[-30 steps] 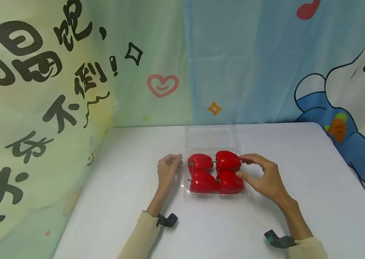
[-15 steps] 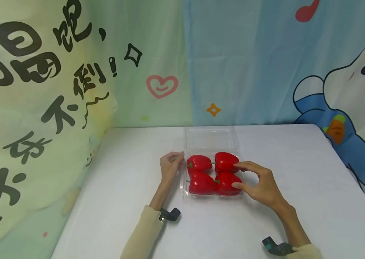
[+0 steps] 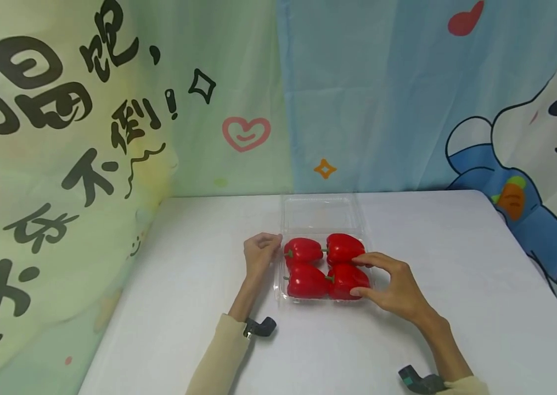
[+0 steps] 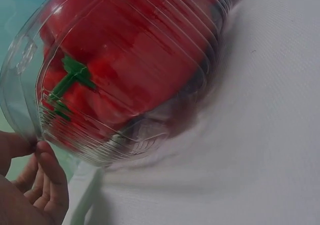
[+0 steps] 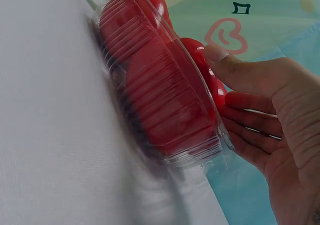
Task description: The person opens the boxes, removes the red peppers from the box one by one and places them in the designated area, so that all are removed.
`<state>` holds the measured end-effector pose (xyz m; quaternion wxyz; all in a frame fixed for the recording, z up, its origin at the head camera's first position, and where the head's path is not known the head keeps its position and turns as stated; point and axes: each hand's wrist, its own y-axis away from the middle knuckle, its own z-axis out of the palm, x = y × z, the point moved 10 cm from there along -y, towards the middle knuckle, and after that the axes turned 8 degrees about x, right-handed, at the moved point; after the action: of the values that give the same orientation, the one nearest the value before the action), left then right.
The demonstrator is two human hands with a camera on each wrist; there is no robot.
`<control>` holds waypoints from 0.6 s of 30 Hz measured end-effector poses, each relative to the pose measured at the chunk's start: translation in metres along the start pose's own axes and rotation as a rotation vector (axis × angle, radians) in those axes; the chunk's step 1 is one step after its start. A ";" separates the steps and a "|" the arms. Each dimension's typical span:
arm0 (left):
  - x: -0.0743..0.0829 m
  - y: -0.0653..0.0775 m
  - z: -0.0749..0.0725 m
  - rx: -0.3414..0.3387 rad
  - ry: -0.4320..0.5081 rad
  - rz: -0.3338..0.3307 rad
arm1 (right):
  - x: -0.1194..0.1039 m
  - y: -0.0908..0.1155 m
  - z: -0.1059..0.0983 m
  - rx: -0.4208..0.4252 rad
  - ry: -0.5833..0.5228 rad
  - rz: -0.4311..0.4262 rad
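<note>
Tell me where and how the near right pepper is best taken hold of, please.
Probably grip the rounded, stemless right end of the near right pepper, coming from above and the right. It lies on its side, stem pointing left toward another pepper, leaving that end freer. The clear container encloses its lower part; its top rises above the rim.

a printed cloth backdrop point(image 3: 357, 99) hangs behind a white table point(image 3: 159, 318).
</note>
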<state>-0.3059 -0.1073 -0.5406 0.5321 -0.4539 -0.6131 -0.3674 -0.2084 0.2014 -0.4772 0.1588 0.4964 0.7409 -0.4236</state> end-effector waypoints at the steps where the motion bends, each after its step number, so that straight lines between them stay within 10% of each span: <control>1: 0.000 0.000 0.000 0.001 -0.003 0.000 | 0.000 0.001 0.001 -0.005 -0.001 0.000; 18: 0.003 -0.003 -0.001 -0.003 -0.046 0.022 | -0.009 -0.003 0.017 -0.204 0.083 0.042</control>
<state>-0.3090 -0.1088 -0.5377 0.5212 -0.4698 -0.6195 -0.3518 -0.2104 0.1821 -0.4798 0.1865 0.5101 0.7755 -0.3219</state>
